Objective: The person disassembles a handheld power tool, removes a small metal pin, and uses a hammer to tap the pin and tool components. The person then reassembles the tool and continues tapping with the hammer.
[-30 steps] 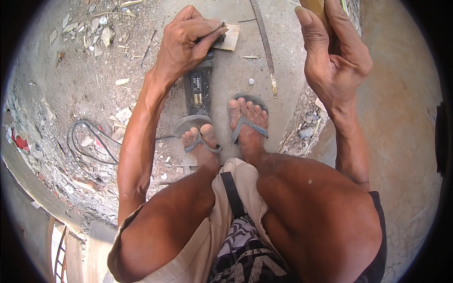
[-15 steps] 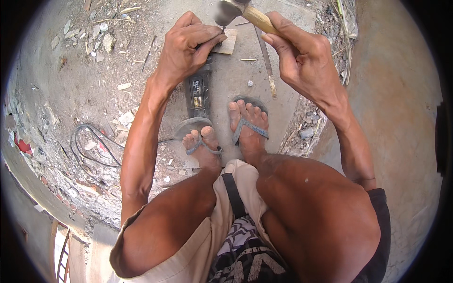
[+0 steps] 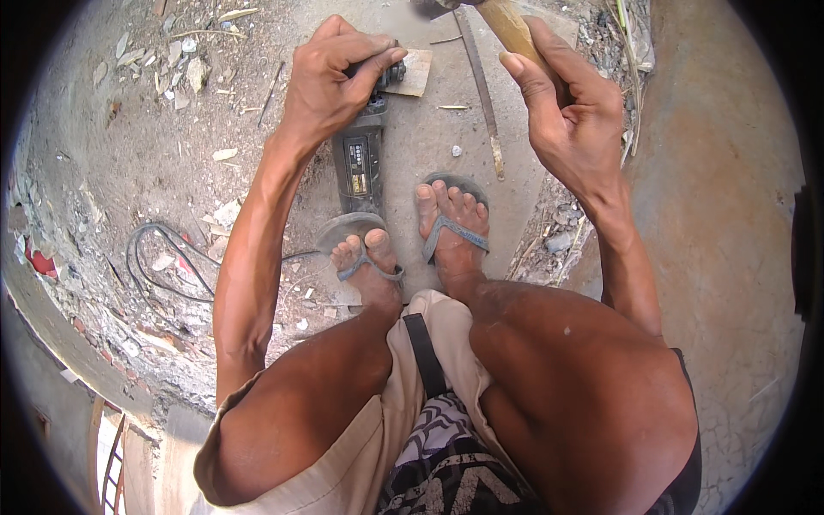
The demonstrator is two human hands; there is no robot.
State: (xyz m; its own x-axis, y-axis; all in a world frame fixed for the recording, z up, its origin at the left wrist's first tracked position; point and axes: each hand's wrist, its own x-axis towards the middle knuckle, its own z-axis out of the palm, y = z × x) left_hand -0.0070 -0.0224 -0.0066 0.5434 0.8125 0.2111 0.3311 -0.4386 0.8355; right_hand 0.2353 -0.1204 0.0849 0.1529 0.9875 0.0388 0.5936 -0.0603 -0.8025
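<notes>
My right hand (image 3: 579,107) is closed around the wooden handle of a hammer (image 3: 506,33). The dark hammer head, at the top edge, is blurred and partly cut off. My left hand (image 3: 335,81) pinches thumb against fingers just above the head of a dark angle grinder (image 3: 359,163). A small dark bit shows at those fingertips, too hidden to name. The grinder lies lengthwise on the ground, its gear head by a flat piece of wood (image 3: 416,73) and its rear end by my left foot (image 3: 369,257). The hammer head is apart from my left hand.
A long thin metal bar (image 3: 482,94) lies right of the wood. My right foot (image 3: 455,227) in a sandal stands near it. A black cord (image 3: 176,245) loops on the left, among rubble. Stone chips (image 3: 197,75) lie at upper left; a smooth brown surface (image 3: 712,215) runs along the right.
The hammer in my right hand has moved up and to the right, away from my left fingertips. My left hand has shifted slightly left and keeps its pinch.
</notes>
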